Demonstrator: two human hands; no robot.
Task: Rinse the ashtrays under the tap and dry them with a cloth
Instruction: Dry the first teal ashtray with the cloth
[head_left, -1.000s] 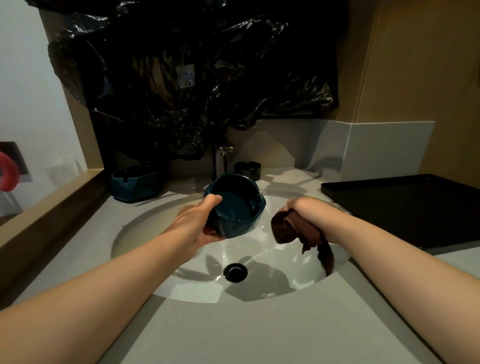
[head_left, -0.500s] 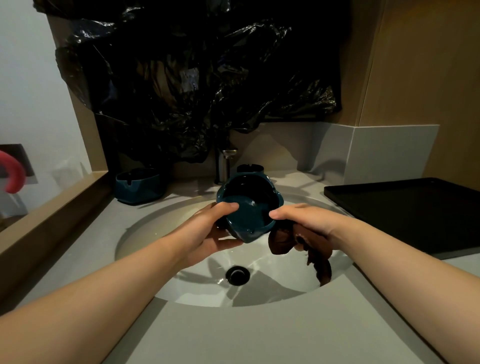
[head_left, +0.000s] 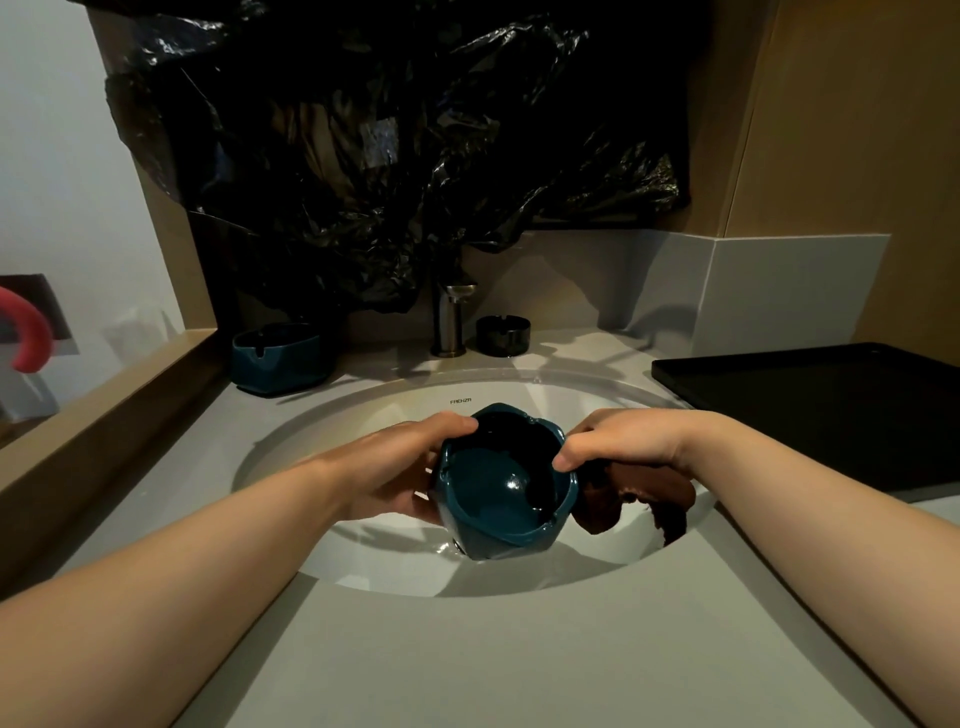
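A dark teal ashtray (head_left: 501, 488) hangs over the white sink (head_left: 322, 431), tilted with its hollow facing me. My left hand (head_left: 400, 467) grips its left side, thumb on the rim. My right hand (head_left: 623, 441) pinches its right rim and also holds a brown cloth (head_left: 639, 496) that dangles below the palm. A second teal ashtray (head_left: 275, 358) sits on the counter at the back left. A small black ashtray (head_left: 503, 335) stands to the right of the metal tap (head_left: 451, 322). No water runs from the tap.
A black tray (head_left: 831, 410) lies on the counter at the right. Black plastic sheeting (head_left: 389, 145) hangs over the wall above the tap. A wooden ledge (head_left: 104, 410) runs along the left. Grey counter (head_left: 467, 660) stretches in front of the sink.
The ashtray has come down and toward me, tilting its hollow my way. My right hand with the cloth moved in and took hold of the ashtray's right rim.
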